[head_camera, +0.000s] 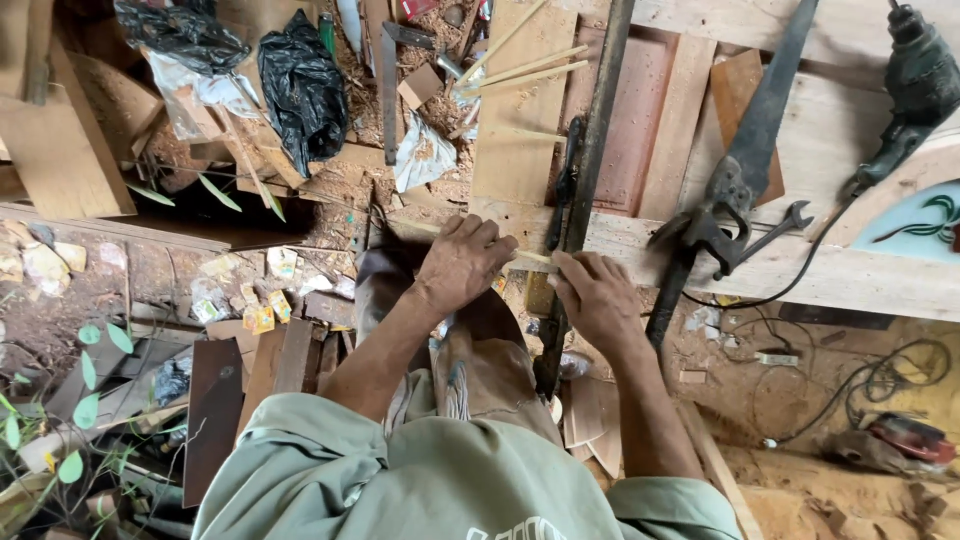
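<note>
In the head view, at the centre of the frame, the left hand lies curled and palm-down over a thin pale wooden strip on the front edge of the plank workbench, while the right hand closes its fingers on the same strip just beside a long dark metal bar. To my eye the work goes best with both grips kept close together and the strip pressed flat on the plank so it cannot bow. More pale sticks lie at upper centre, a handsaw at upper right.
</note>
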